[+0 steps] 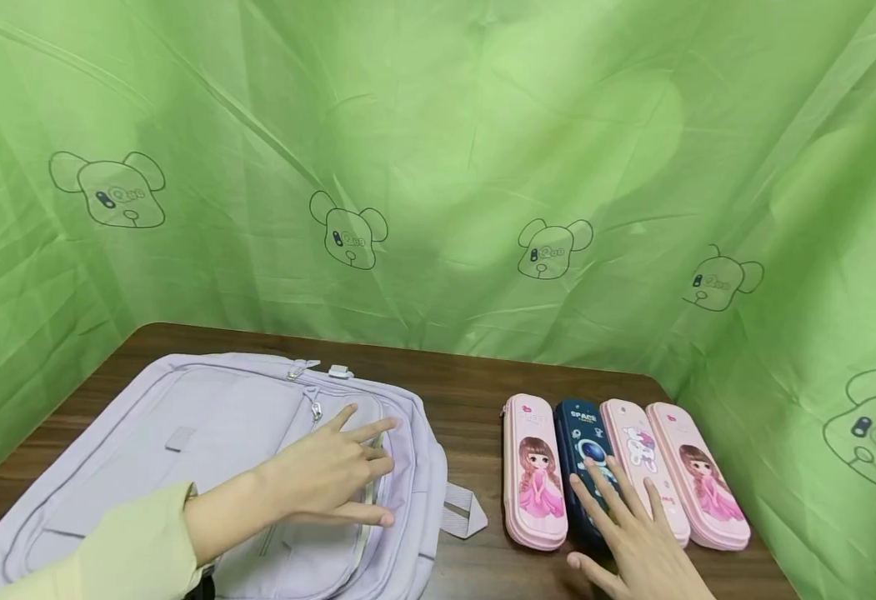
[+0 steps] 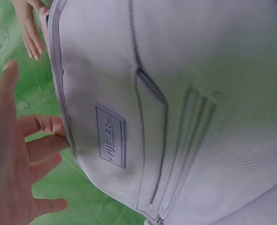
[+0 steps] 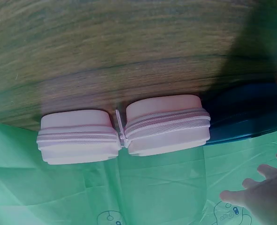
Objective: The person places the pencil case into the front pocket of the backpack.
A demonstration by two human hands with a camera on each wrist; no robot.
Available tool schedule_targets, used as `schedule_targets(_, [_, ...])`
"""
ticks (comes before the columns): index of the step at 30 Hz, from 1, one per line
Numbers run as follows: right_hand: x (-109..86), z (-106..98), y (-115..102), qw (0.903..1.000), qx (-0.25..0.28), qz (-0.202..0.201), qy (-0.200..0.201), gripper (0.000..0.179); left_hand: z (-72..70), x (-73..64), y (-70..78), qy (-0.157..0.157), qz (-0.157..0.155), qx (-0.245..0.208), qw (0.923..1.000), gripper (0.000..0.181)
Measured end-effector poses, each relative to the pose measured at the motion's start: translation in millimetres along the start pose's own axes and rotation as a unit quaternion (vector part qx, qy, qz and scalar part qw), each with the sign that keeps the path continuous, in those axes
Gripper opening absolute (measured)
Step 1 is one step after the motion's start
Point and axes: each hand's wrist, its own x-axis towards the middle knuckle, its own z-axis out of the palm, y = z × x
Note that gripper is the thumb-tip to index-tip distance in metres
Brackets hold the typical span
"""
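A pale lilac backpack (image 1: pixel 220 417) lies flat on the table at the left. Over the edge of its front pocket rests my left hand (image 1: pixel 332 471), fingers spread; in the left wrist view some fingertips pass behind the pocket's zippered edge (image 2: pixel 65 108). At the right, pencil cases lie side by side: a pink one with a doll picture (image 1: pixel 533 475), a navy one with an astronaut (image 1: pixel 583 433), a pink one with a rabbit (image 1: pixel 636 442) and another pink doll one (image 1: pixel 696 475). My right hand (image 1: pixel 636 533) is spread over the navy and rabbit cases; contact cannot be told.
The dark wooden table (image 1: pixel 475 392) shows between the backpack and the cases. A grey strap loop (image 1: pixel 468 510) sticks out from the backpack toward them. Green cloth (image 1: pixel 438 167) with bear-head outlines hangs behind and at both sides.
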Motion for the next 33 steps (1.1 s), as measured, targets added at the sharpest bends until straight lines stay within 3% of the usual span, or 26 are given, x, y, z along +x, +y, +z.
schedule_targets(7, [0.8, 2, 0, 1.0000, 0.006, 0.003, 0.003, 0.087, -9.6, -1.9, -3.5, 0.016, 0.002, 0.025, 0.9996, 0.070])
schedule_targets(14, [-0.5, 3, 1, 0.9999, -0.002, 0.008, 0.005, 0.087, -25.8, -16.0, -11.4, 0.013, -0.013, 0.004, 0.9998, 0.068])
schedule_targets(20, [-2.2, 3, 1, 0.9998, -0.007, 0.019, 0.006, 0.085, -52.2, -45.9, -25.8, 0.008, -0.072, 0.001, 0.9973, 0.073])
schedule_targets(24, [-4.0, 3, 2, 0.9995, -0.007, 0.031, 0.003, 0.084, -64.4, -71.3, -37.6, 0.037, -0.096, 0.004, 0.9947, 0.067])
schedule_targets(33, [-8.2, 3, 3, 0.9980, -0.012, 0.059, -0.020, 0.083, -66.6, -119.5, -49.2, 0.084, -0.154, 0.028, 0.9841, 0.055])
